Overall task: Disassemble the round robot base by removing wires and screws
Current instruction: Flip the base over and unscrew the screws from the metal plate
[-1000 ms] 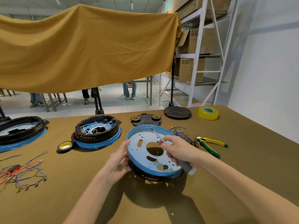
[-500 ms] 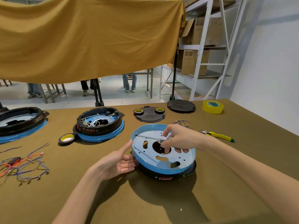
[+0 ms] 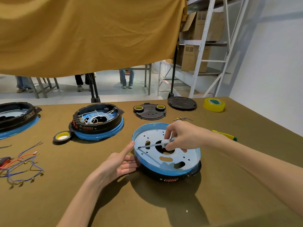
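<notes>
One round robot base (image 3: 165, 154) lies inverted near the table (image 3: 164, 210) centre, its pale perforated plate ringed in blue facing up. The right hand (image 3: 182, 136) pinches one screwdriver (image 3: 157, 144), whose tip meets a screw (image 3: 137, 148) at the plate's 9 o'clock edge. The left hand (image 3: 119, 163), fingers extended, presses against the rim at 9 o'clock. Two further bases lie at 10 o'clock: one wired (image 3: 98, 122), one cut off by the frame (image 3: 16, 117). One loose wire bundle (image 3: 21, 166) lies at 9 o'clock. Tape rolls: one black (image 3: 62, 137), one yellow (image 3: 214, 104).
</notes>
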Demonstrator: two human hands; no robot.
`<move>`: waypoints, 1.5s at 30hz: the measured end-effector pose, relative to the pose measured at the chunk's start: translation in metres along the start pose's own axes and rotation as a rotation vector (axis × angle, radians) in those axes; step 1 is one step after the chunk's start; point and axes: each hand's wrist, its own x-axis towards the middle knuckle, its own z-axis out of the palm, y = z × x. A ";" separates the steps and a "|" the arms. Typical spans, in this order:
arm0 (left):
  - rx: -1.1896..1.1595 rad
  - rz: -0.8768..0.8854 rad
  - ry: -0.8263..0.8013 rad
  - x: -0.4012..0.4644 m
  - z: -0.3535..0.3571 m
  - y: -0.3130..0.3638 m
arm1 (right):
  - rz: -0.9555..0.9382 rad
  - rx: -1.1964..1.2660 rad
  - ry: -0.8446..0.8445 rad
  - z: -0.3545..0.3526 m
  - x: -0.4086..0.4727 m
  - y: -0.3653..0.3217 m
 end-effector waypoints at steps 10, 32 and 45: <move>0.026 0.018 0.007 -0.003 0.000 -0.002 | -0.004 -0.032 -0.020 -0.004 -0.004 -0.010; 0.047 0.044 -0.006 0.009 -0.006 -0.010 | 0.017 -0.126 -0.056 -0.061 0.040 -0.081; 0.016 0.016 -0.049 0.008 -0.010 -0.009 | -0.095 -0.392 0.215 -0.044 0.066 -0.103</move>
